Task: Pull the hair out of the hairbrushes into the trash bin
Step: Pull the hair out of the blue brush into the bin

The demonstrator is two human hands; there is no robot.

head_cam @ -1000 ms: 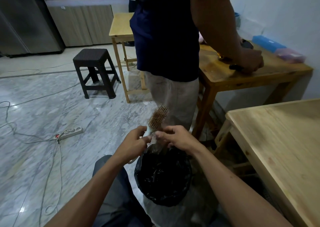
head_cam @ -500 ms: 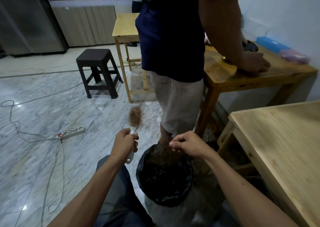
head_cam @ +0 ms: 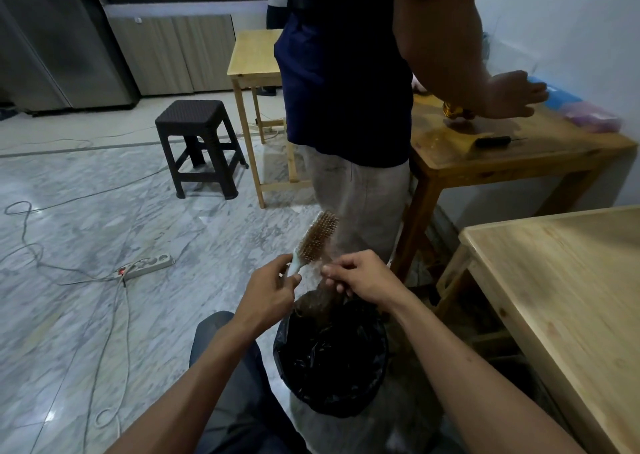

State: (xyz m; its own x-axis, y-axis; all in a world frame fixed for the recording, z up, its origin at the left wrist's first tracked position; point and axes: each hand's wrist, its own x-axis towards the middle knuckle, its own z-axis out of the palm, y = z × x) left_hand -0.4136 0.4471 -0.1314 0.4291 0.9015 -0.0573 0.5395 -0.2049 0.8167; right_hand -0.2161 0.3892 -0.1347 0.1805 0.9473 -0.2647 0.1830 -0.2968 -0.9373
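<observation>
At centre frame the left hand [head_cam: 268, 292] grips the pale handle of a hairbrush [head_cam: 313, 242], bristle head tilted up and right. Just beside it, the right hand [head_cam: 360, 278] pinches brown hair [head_cam: 320, 303] above the black-lined trash bin [head_cam: 332, 353], lower centre.

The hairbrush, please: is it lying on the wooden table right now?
No, the left hand holds the hairbrush by its handle above the trash bin.

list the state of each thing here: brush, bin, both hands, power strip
hairbrush: held tilted above the bin, bristles still full of hair
trash bin: open, black liner, hair inside
left hand: gripping the brush handle
right hand: pinching hair
power strip: on the floor, switch lit red
</observation>
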